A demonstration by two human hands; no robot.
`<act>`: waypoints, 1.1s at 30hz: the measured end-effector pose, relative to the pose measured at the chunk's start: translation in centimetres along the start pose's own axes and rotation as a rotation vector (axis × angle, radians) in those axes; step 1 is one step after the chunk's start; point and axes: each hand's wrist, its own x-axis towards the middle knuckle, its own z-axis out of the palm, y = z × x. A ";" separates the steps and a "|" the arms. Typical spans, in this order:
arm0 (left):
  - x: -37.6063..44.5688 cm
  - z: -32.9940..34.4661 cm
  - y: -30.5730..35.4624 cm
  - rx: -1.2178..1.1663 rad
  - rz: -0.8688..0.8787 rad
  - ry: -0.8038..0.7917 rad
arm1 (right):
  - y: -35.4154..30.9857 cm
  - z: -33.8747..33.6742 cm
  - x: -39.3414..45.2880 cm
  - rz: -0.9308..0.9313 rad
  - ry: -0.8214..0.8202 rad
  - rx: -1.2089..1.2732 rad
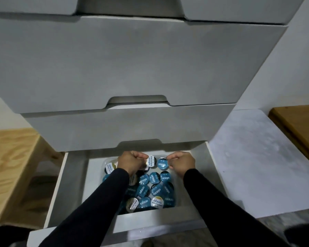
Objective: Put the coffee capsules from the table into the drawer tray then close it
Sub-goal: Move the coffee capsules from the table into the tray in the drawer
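My left hand (pixel 132 162) pinches a white-topped capsule (pixel 150 162) and my right hand (pixel 181 164) pinches a blue-topped capsule (pixel 162 164), both at the far end of the clear tray (pixel 105 162) in the open bottom drawer (pixel 73 184), among the other capsules (pixel 150 190).

Both arms reach forward and down, sleeves dark (to the wrists). The left hand (pixel 131 162) and right hand (pixel 182 164) are curled, fingertips pinching.

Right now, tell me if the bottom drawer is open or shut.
Open: the bottom drawer is pulled out, its tray of coffee capsules exposed.
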 end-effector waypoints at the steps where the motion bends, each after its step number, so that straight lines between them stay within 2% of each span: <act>1: 0.2 0.1 -0.1 0.005 -0.006 -0.009 | 0.0 0.2 0.1 -0.005 0.008 -0.018; 10: 1.9 0.1 -0.6 0.082 0.000 -0.080 | -1.1 1.4 0.4 -0.067 0.041 -0.244; 18: 2.2 0.4 -0.8 0.164 0.045 -0.044 | -0.6 2.3 0.6 -0.194 0.048 -0.510; 21: 2.1 0.4 -0.7 0.207 0.054 -0.053 | -0.5 2.2 0.5 -0.240 0.077 -0.539; 25: 1.8 0.3 -0.7 0.284 0.091 -0.018 | -1.3 1.7 -0.2 -0.238 0.100 -0.548; 26: 1.6 0.2 -0.5 0.300 0.104 -0.016 | -1.6 1.6 -0.5 -0.202 0.059 -0.511; 29: 0.6 -0.1 0.2 0.415 0.176 0.003 | -2.0 1.1 -1.3 -0.260 0.026 -0.631; 33: -2.2 -1.4 1.0 0.452 0.266 0.144 | -1.6 0.0 -2.2 -0.262 -0.038 -0.718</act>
